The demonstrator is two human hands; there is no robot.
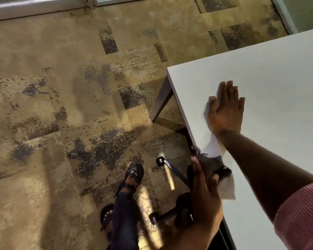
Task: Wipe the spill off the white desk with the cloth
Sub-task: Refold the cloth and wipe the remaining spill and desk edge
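Note:
The white desk [271,73] fills the right side of the head view. A white cloth [216,147] lies along the desk's left edge. My right hand [226,110] presses flat on the cloth's far part, fingers spread and pointing away from me. The cloth's near end [228,188] hangs over the desk edge, and part of it looks dark and bunched. My left hand [204,193] grips that bunched end just off the edge. I see no liquid on the bare desk top; anything under the cloth is hidden.
A black chair base with casters [160,161] stands on the patterned carpet [61,105] below the desk edge. My feet in black sandals [134,175] are beside it. A grey desk leg [161,100] slants down at the desk's far corner.

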